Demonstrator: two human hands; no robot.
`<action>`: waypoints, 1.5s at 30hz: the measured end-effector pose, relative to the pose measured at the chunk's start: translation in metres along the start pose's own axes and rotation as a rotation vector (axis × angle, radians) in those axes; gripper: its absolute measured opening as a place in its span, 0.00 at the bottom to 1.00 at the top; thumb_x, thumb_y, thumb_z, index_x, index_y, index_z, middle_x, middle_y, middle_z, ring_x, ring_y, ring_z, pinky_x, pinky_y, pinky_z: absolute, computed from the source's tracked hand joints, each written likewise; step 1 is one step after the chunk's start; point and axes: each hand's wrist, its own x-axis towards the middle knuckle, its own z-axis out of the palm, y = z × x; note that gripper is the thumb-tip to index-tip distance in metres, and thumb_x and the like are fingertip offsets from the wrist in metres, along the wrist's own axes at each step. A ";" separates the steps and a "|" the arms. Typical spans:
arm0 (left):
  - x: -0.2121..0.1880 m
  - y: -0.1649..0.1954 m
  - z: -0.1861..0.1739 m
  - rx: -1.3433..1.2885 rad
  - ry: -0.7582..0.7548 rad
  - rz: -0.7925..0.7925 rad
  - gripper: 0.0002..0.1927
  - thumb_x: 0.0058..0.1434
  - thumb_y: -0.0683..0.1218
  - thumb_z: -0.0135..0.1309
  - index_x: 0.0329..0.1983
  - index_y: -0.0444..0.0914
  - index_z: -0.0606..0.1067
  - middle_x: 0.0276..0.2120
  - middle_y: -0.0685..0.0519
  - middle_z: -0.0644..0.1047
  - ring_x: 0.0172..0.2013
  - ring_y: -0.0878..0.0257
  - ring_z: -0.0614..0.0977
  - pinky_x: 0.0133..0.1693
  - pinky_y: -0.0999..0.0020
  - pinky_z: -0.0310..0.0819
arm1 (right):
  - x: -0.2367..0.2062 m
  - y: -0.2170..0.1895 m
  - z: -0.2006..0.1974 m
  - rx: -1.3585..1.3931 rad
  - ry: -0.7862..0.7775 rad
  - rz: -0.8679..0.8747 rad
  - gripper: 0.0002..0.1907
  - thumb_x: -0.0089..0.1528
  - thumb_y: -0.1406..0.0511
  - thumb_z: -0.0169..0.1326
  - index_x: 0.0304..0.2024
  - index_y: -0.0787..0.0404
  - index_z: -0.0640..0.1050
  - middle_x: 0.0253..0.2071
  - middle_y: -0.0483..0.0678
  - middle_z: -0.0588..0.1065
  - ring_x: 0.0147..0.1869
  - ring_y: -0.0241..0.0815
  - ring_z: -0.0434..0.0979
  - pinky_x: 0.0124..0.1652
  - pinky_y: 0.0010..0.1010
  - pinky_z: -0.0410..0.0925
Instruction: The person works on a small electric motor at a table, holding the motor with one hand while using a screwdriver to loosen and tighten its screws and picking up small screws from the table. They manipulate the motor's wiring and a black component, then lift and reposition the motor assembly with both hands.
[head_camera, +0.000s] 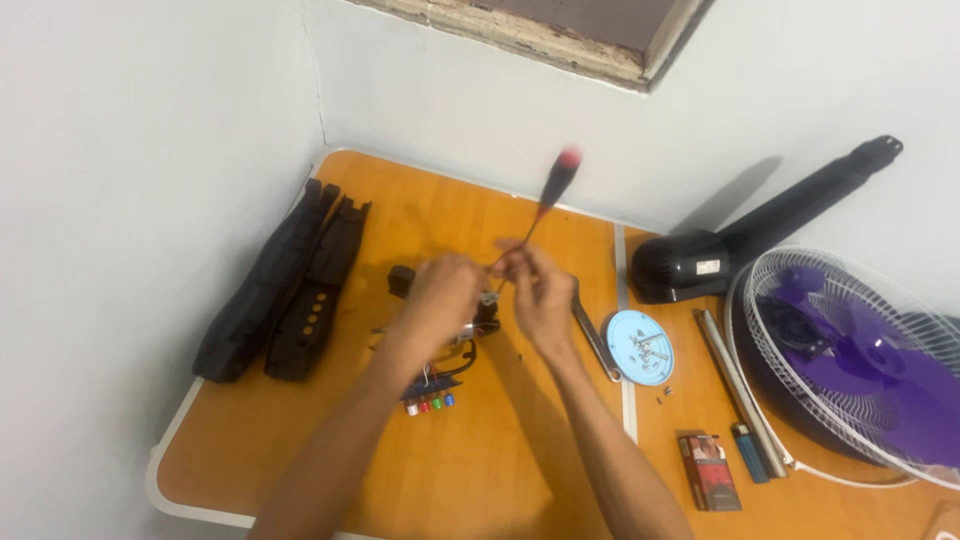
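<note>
Left grip: my left hand (445, 290) is curled around a small dark part (487, 318) with a bit of metal on it, held just above the worktop; the fingers are pressed around it, though motion blur hides the exact hold.
Right grip: my right hand (535, 290) pinches the thin metal shaft of a screwdriver with a black handle and red cap (556, 180), fingers closed on it.
Screwdriver: tilted, handle up and away from me toward the wall, tip down at the small part between my hands.
Wired piece: a black cable runs from the small part down to a blue switch board with a row of coloured buttons (430, 398), lying on the orange wooden worktop (300, 440) just under my left wrist.
Left side: two long black plastic housing shells (285, 290) lie side by side near the wall.
Right side: a flat metal wrench (592, 335) lies beside a round light-blue lid holding screws (640, 347); further right are a black fan motor housing with its pole (700, 262) and a white wire fan guard with purple blades (860, 350).
Near edge: a red pack (710, 472) and a blue lighter (748, 452) lie close together.
</note>
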 end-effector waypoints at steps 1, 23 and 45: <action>0.003 -0.005 -0.008 -0.011 -0.019 0.032 0.08 0.65 0.39 0.52 0.42 0.37 0.81 0.40 0.45 0.79 0.48 0.49 0.79 0.52 0.54 0.69 | 0.005 0.007 -0.008 0.001 0.029 0.008 0.13 0.72 0.71 0.46 0.56 0.67 0.76 0.35 0.47 0.78 0.40 0.34 0.82 0.38 0.29 0.77; -0.039 -0.022 -0.065 -0.324 0.056 -0.463 0.24 0.69 0.59 0.41 0.59 0.43 0.76 0.54 0.51 0.79 0.53 0.52 0.79 0.54 0.59 0.70 | -0.021 0.108 0.010 -0.492 -0.170 -0.036 0.11 0.58 0.73 0.56 0.42 0.64 0.84 0.41 0.59 0.79 0.46 0.59 0.78 0.47 0.45 0.72; 0.035 0.028 0.036 0.746 -0.778 -0.233 0.18 0.56 0.55 0.68 0.48 0.47 0.83 0.41 0.55 0.84 0.45 0.57 0.83 0.47 0.51 0.65 | -0.111 0.087 0.021 0.192 0.010 0.471 0.17 0.70 0.69 0.44 0.60 0.66 0.70 0.44 0.49 0.76 0.46 0.37 0.76 0.46 0.27 0.72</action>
